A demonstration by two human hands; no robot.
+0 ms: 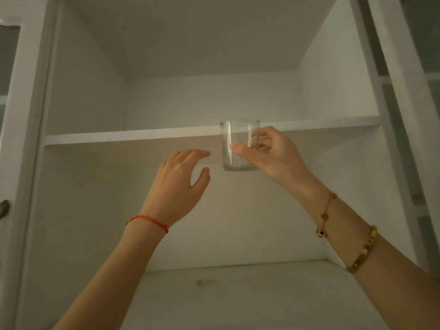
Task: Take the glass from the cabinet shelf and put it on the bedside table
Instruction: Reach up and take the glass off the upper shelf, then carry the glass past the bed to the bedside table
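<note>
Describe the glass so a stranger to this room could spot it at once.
Look into the open white cabinet and find the front edge of its upper shelf. Just right of centre, in front of that edge, the right hand holds a short clear glass upright. It is the only see-through thing there; the left hand beside it is empty.

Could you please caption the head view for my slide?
Right hand holds a clear glass before the cabinet shelf; left hand open beside it.

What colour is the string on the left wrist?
Red, seen in the head view: the string bracelet.
</note>
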